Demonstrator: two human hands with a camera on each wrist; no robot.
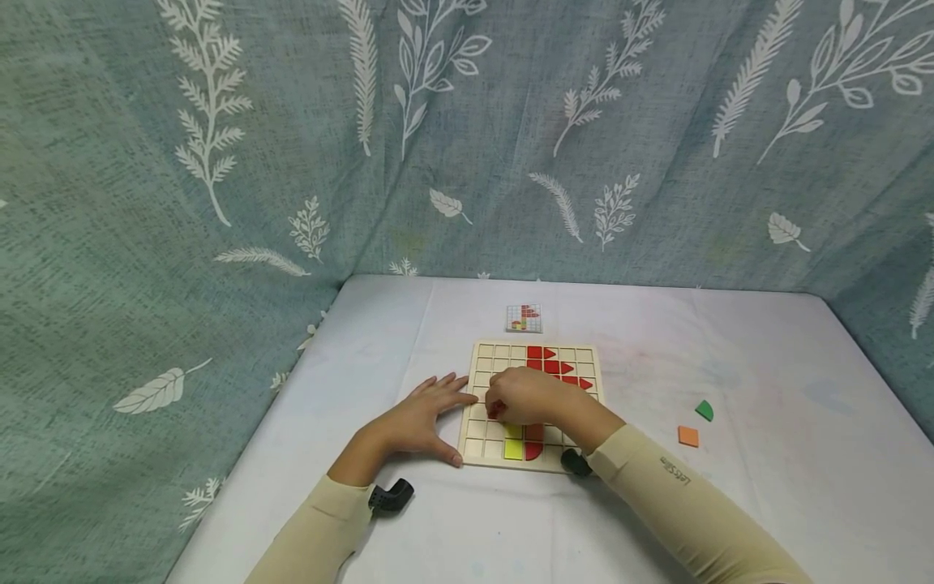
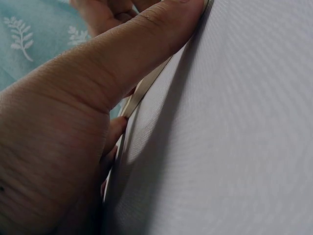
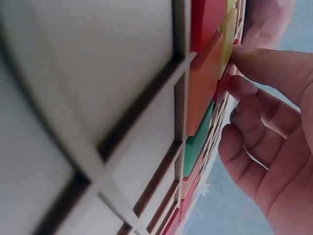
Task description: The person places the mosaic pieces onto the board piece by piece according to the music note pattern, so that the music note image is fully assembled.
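A wooden grid board (image 1: 584,355) lies on the white table, several cells filled with coloured tiles. My right hand (image 1: 529,393) reaches over its middle, thumb and index finger pinching a small red piece (image 1: 496,410), its shape mostly covered. In the right wrist view, that red piece (image 3: 223,87) is low at the grid, beside an orange tile (image 3: 203,88), a yellow tile (image 3: 227,41) and a green tile (image 3: 198,142). My left hand (image 1: 423,418) lies with fingers spread at the board's left side, its thumb (image 2: 161,24) against the edge.
Behind the board lies a small pattern card (image 1: 524,319) with a coloured grid picture. Right of the board are a loose orange square (image 1: 688,436) and a green quarter-round piece (image 1: 704,410). A leaf-patterned curtain (image 1: 467,203) hangs along the table's back and left sides.
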